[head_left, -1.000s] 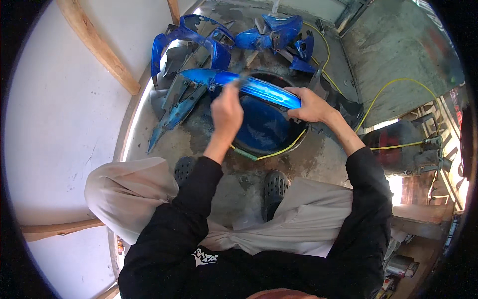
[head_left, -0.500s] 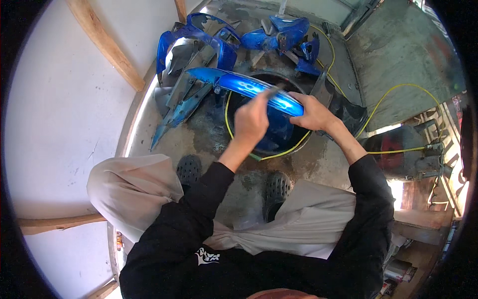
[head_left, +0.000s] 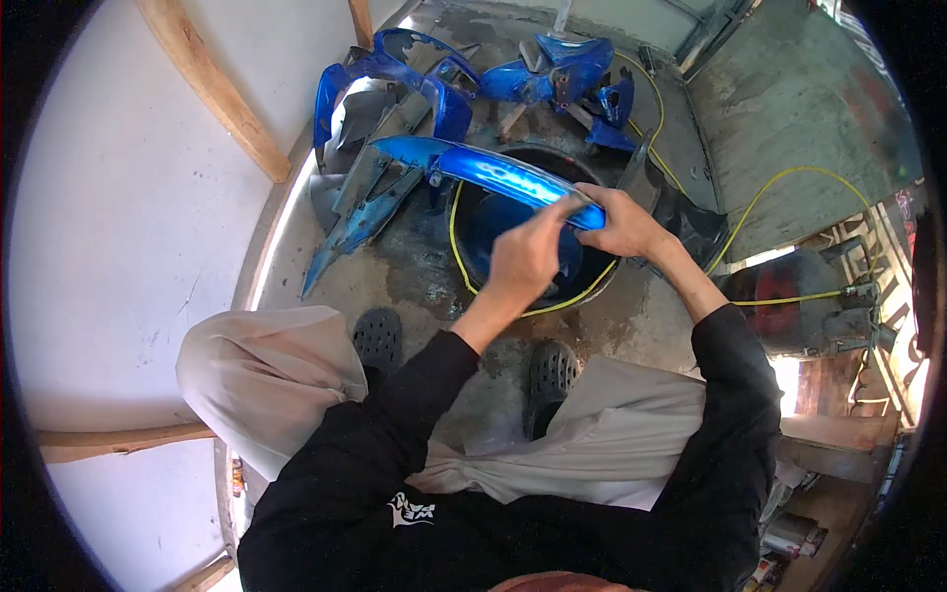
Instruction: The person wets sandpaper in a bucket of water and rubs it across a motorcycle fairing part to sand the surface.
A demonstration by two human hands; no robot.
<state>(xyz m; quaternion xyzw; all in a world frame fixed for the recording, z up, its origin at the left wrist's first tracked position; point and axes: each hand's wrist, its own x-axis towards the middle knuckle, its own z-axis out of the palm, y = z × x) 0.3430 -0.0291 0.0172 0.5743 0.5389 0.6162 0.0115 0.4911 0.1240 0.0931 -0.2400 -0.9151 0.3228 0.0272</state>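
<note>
A glossy blue motorcycle fender (head_left: 493, 180), long and curved, is held across a round black tub (head_left: 604, 252). My right hand (head_left: 623, 223) grips its right end, thumb and fingers on opposite sides. My left hand (head_left: 529, 253) is at the fender's near side, close to that same end, and its fingertips meet the blue surface. Those fingers are closed and partly blurred; a small dark piece seems to be in them, too unclear to name. The fender's left end is duller, lighter blue. Dark liquid appears to lie in the tub.
Blue fairing panels (head_left: 452, 111) and another group of blue parts (head_left: 552, 77) lie on the far floor. A yellow hose (head_left: 456, 237) runs round the tub and off right to a dark red-and-black machine (head_left: 789, 286). A white wall (head_left: 128, 247) stands left.
My left hand has moved right and slightly nearer along the fender, toward its right end. The right hand and the fender are almost unmoved.
</note>
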